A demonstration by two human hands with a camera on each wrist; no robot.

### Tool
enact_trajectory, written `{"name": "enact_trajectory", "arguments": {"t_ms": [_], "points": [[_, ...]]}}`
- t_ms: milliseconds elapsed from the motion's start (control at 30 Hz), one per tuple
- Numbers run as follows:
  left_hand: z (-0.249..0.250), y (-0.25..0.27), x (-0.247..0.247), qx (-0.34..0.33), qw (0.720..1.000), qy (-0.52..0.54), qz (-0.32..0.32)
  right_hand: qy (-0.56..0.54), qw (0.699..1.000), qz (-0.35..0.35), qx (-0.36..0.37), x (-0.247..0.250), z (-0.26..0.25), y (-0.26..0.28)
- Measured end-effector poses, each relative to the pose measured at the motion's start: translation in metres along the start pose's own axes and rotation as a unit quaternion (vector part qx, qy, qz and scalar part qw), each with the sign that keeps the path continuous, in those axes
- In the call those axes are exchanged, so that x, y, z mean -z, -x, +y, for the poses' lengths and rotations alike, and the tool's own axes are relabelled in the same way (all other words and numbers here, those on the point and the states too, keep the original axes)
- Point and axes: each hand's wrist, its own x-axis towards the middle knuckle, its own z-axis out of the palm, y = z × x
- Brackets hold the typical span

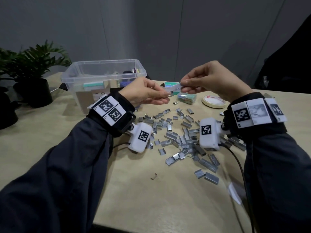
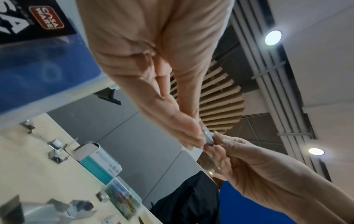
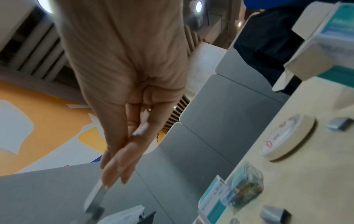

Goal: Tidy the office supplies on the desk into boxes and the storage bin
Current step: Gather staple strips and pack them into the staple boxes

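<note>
Hands (image 1: 148, 92) (image 1: 210, 79) pinching, seemingly, one staple strip (image 1: 175, 86).

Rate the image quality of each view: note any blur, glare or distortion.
Head view: dim, even light, wide-angle bending at the edges, the staples fairly sharp, the staple strip between the left hand and right hand soft. Left wrist view: steeply tilted, ceiling lamps glaring, near desk blurred. Right wrist view: motion blur throughout, the tape roll smeared.
</note>
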Motion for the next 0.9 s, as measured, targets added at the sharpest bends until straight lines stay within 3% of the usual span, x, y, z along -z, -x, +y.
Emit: {"name": "enact_trajectory", "arguments": {"t_ms": [267,433,667,800,900], "points": [[0.001,0.005,-0.011,-0.055,0.994,0.068,0.073,-0.007,0.999,-0.017,-0.027,-0.009,0.008,-0.006],[0.003,0.004,-0.017,-0.07,0.979,0.15,0.122,-0.045,0.999,0.008,-0.029,-0.016,0.011,-0.007],[0.016,-0.009,-0.039,-0.085,0.97,0.188,0.128,-0.132,0.989,0.031,-0.061,0.008,0.002,0.001],[0.027,-0.026,-0.069,-0.095,0.975,0.162,0.122,-0.137,0.985,0.08,-0.072,0.038,-0.001,0.009],[0.03,-0.042,-0.095,-0.11,0.984,0.094,0.107,-0.044,0.98,0.182,-0.07,0.069,0.006,0.017]]}}
